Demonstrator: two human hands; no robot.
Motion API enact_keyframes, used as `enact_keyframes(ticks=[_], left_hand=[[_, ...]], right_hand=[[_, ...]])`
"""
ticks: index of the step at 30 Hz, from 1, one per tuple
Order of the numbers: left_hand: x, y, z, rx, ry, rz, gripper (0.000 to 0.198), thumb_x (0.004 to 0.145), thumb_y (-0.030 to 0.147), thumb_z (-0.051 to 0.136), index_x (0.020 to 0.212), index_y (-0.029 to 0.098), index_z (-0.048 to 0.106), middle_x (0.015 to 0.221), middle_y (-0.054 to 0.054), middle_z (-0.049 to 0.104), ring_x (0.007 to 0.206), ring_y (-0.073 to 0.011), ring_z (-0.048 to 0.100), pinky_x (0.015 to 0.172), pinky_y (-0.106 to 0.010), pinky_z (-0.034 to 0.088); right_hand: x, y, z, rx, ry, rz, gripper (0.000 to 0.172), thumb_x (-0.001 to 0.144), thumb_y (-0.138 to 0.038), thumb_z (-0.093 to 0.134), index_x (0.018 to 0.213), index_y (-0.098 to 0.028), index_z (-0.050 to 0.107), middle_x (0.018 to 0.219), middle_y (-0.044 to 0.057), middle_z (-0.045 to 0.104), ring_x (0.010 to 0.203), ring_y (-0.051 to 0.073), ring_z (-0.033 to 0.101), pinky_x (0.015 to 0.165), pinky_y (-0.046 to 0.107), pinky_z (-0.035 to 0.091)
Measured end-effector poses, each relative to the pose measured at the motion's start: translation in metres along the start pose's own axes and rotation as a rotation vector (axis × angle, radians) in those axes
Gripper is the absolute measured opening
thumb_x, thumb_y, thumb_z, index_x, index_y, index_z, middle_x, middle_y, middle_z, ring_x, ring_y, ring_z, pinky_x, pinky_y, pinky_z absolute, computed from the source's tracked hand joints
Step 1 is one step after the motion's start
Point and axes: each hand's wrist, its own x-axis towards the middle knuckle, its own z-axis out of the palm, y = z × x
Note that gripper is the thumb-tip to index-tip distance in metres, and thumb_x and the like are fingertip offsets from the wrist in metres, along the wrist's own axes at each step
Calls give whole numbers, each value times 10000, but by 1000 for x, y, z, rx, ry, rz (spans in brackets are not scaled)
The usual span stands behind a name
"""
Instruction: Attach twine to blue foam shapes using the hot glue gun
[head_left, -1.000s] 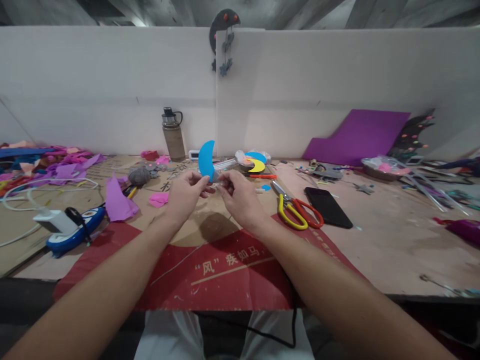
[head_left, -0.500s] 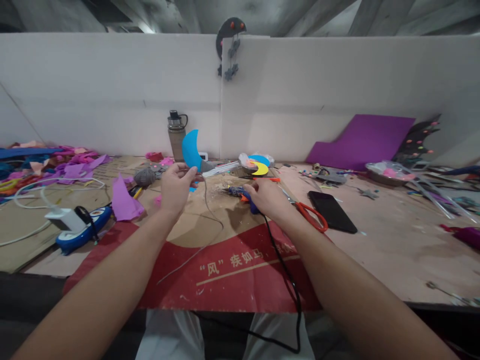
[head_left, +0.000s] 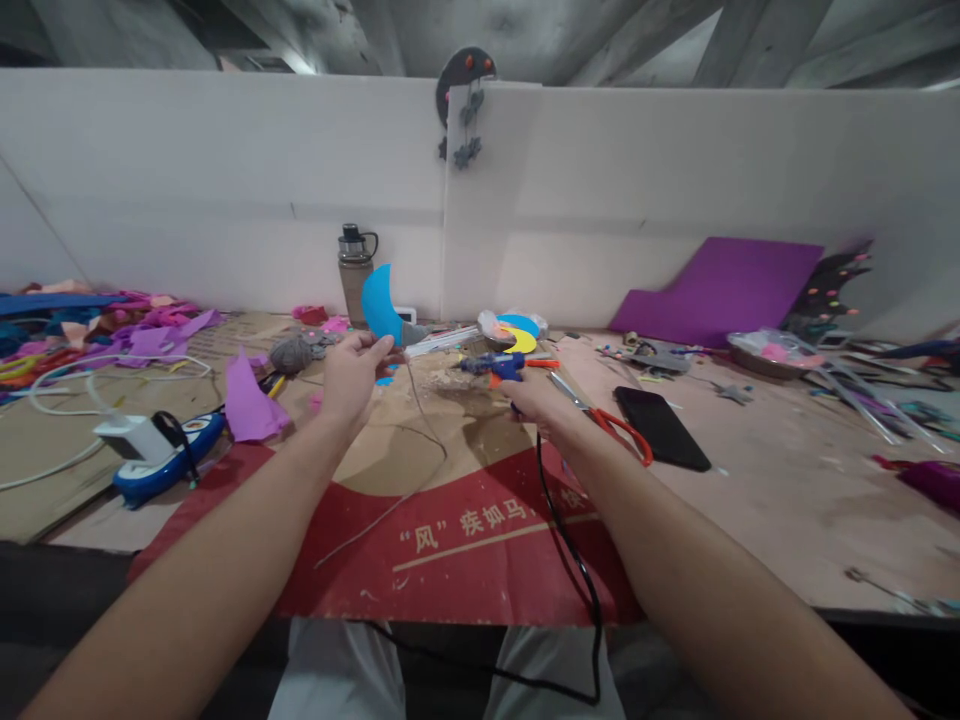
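Between the fingertips of my left hand [head_left: 354, 378] is a blue crescent [head_left: 380, 305], held upright, with a grey tip at its lower right. A thin grey cord [head_left: 424, 415] hangs from that hand onto the red and brown board. My right hand [head_left: 534, 395] is wrapped round the handle of a blue glue gun [head_left: 491, 364], its nozzle pointing left toward the crescent. The gun's black cable [head_left: 559, 530] runs down over the board's front edge. A bundle of clear glue sticks [head_left: 444, 341] lies just behind, beside a yellow crescent [head_left: 520, 340].
Orange-handled scissors [head_left: 619, 430] and a black phone [head_left: 661, 428] lie right of my right hand. On the left are a blue power strip [head_left: 169, 460], purple felt [head_left: 251, 400] and grey yarn [head_left: 291, 352]. A bottle [head_left: 355, 275] stands at the back near the white partition.
My right hand has lifted the glue gun off the board, and its body now sits higher and level. My left hand keeps the blue crescent in nearly the same place, tilted slightly more left.
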Motion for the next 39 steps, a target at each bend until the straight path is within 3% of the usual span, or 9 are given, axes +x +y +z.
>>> enact_keyframes(ticks=[4,7,11,15,25,39], left_hand=[[4,-4,-4,13,15,-5,197,670,257,733,713,155,569,661,-12,658,599,-114,652,480,-179,390],[5,-5,-5,48,23,-16,231,649,295,756,699,157,577,658,-20,666,593,-120,652,472,-183,379],[2,-2,-3,90,43,-7,227,651,293,753,690,156,576,623,-15,655,572,-118,646,448,-178,345],[-2,1,0,129,47,12,187,669,258,724,695,155,571,605,-6,643,559,-115,642,441,-180,337],[-5,1,3,180,30,33,175,683,271,708,686,157,574,642,-26,664,576,-125,653,452,-189,337],[-6,-2,2,194,-8,88,192,695,294,716,711,162,578,649,-16,656,579,-133,661,446,-193,356]], right_hand=[[-13,-26,6,85,33,14,302,607,-173,573,899,-236,532,840,2,597,621,132,536,530,286,486],[-25,-42,11,245,-150,-133,342,669,-184,568,999,-247,504,981,7,621,690,125,564,545,256,478],[-38,-48,18,206,-298,-244,212,810,-291,549,1004,-235,481,941,12,624,577,97,502,526,263,451],[-43,-47,22,89,-321,-283,272,851,-335,534,1093,-235,463,901,18,610,537,96,442,511,268,419],[-46,-46,22,-174,-287,-376,239,872,-317,515,1093,-227,516,977,85,636,843,219,572,667,346,470],[-45,-46,23,-222,-269,-369,274,870,-316,516,1127,-221,507,984,97,632,843,229,574,684,364,475]])
